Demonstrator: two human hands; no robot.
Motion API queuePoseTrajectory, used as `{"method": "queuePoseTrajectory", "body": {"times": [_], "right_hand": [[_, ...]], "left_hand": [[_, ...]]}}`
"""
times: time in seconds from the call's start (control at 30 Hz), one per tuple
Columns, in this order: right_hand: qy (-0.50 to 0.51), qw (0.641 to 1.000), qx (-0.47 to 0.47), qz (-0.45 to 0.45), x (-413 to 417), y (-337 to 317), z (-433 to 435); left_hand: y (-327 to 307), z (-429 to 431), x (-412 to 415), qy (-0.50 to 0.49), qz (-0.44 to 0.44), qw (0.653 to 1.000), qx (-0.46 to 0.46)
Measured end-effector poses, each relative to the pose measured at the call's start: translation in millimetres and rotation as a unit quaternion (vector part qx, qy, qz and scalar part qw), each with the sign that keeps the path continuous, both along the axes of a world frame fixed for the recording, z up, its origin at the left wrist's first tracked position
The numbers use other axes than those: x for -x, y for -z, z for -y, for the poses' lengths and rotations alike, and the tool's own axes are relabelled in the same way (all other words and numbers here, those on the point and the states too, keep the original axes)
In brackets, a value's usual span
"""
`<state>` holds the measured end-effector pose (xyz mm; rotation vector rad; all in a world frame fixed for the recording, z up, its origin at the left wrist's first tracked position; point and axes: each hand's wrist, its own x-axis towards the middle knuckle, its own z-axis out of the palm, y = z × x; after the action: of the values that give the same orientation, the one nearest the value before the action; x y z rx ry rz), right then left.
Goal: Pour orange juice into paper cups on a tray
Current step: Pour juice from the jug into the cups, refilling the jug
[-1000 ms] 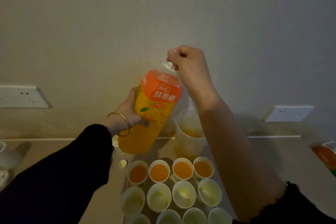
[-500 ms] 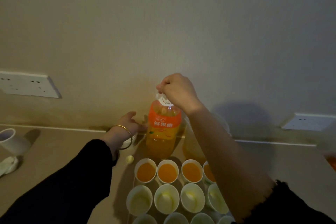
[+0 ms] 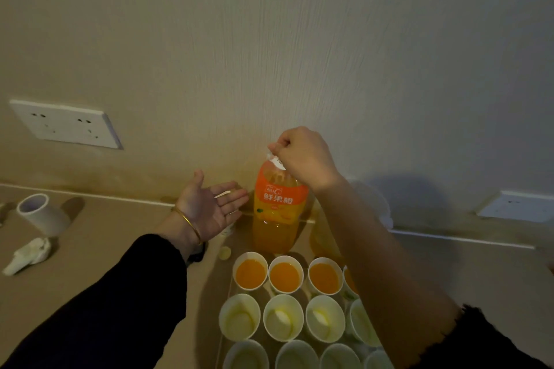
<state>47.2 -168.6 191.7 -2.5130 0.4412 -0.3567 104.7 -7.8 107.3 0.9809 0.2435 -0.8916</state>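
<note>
An orange juice bottle (image 3: 277, 207) with an orange label stands upright on the counter behind the tray. My right hand (image 3: 302, 156) grips the white handle at its neck. My left hand (image 3: 209, 207) hovers open, palm up, just left of the bottle and apart from it. Rows of white paper cups sit on the tray (image 3: 223, 323). The far row, starting with a filled cup (image 3: 251, 274), holds orange juice. The nearer rows, such as an empty cup (image 3: 239, 316), hold none. My right forearm hides the right-hand cups.
A small yellow cap (image 3: 224, 252) lies on the counter left of the tray. A white tape roll (image 3: 42, 213) and crumpled tissue (image 3: 28, 255) sit at far left. Wall sockets (image 3: 64, 124) flank the scene. A clear jug is mostly hidden behind my right arm.
The bottle came down from a tilted, raised position and now stands on the counter. My left hand let go of its body and opened beside it.
</note>
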Motion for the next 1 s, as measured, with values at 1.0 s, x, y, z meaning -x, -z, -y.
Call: {"method": "queuePoseTrajectory", "body": {"times": [1.0], "right_hand": [[0.362,0.913,-0.131,0.132,133.3,90.0,119.8]], "left_hand": [[10.6,-11.6,61.8,-0.035,-0.027,0.99,-0.135]]}}
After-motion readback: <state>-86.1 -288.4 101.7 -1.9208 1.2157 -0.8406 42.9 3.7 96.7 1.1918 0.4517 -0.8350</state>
